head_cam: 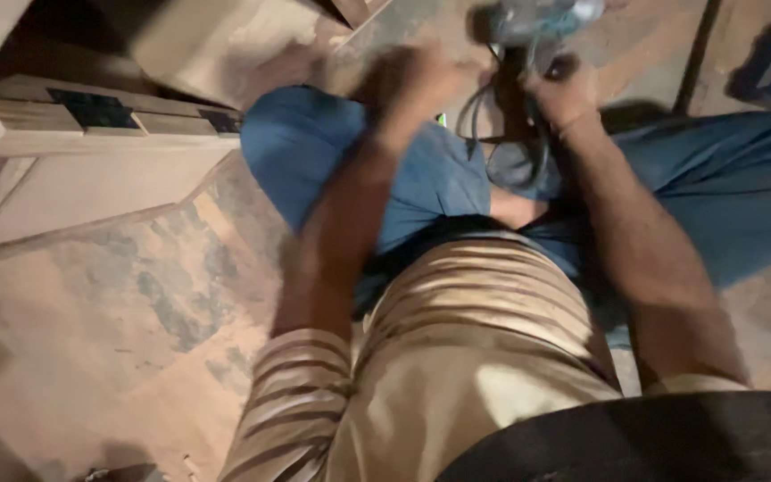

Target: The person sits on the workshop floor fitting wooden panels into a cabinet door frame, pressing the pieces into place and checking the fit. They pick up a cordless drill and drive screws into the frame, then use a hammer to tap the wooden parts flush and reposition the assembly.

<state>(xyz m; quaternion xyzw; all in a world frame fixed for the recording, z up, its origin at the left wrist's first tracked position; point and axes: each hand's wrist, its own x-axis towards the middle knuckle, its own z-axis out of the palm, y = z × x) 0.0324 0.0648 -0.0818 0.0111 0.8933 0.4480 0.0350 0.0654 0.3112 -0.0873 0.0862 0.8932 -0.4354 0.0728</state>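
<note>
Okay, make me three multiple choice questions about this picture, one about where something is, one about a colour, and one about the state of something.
1. Where is the power tool with the cable?
A. At the top of the view, by the right hand
B. On the wooden frame at the left
C. Behind the person

2. What colour are the trousers?
A. Red
B. Blue
C. White

3. What state is the left hand in?
A. Flat on the floor
B. Raised over the lap and blurred
C. Tucked in a pocket

Answers:
1 A: the grey tool sits at the top edge, with the right hand up against it.
2 B: both legs are clad in blue cloth.
3 B: the hand is smeared above the thigh, so what it grips, if anything, cannot be told.
</note>
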